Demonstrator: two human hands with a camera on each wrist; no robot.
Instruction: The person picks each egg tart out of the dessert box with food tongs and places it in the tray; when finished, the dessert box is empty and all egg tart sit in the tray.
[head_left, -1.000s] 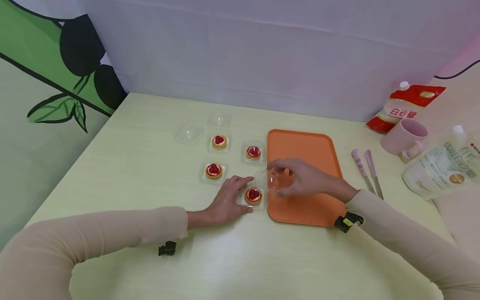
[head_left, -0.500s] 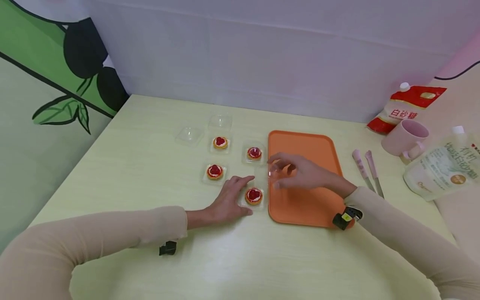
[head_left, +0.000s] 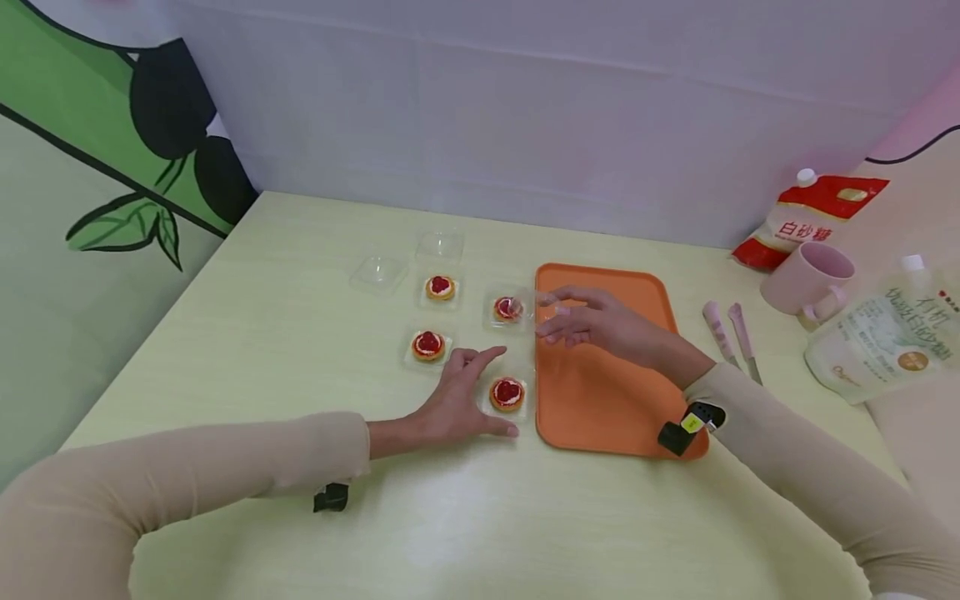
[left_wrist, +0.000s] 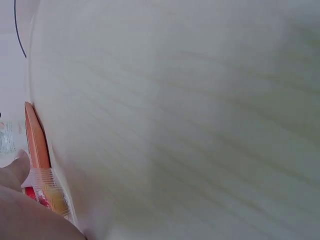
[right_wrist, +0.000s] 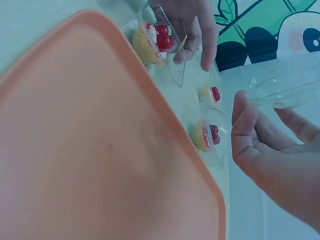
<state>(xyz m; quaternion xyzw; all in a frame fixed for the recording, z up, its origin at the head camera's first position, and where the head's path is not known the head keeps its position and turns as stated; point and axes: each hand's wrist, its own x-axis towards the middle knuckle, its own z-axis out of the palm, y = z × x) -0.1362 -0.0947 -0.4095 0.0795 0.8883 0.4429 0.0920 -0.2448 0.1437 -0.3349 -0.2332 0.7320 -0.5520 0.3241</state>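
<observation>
A cherry-topped tart [head_left: 507, 394] sits in a clear plastic tray beside the orange tray. My left hand [head_left: 457, 408] rests around it, index finger and thumb spread wide on either side. In the left wrist view the ridged clear base [left_wrist: 52, 187] shows beyond the fingers. My right hand [head_left: 603, 325] is raised over the orange tray's left part. Its fingertips pinch a clear plastic lid [right_wrist: 285, 87], tilted and apart from the tart, best seen in the right wrist view. In the head view this lid overlaps another boxed tart [head_left: 507, 310].
The orange tray [head_left: 607, 400] lies right of the tarts. Two more tarts [head_left: 428, 346] stand to the left, with a loose lid [head_left: 378, 271] behind. Two pink-handled utensils [head_left: 731, 333], a pink mug [head_left: 806, 275], a red sugar bag [head_left: 810, 217] and a white pouch [head_left: 885, 333] are at right.
My right hand has lifted up and away from the tart's box, carrying the clear lid, and has turned. The left thumb has spread a little further out; the left hand otherwise stays put.
</observation>
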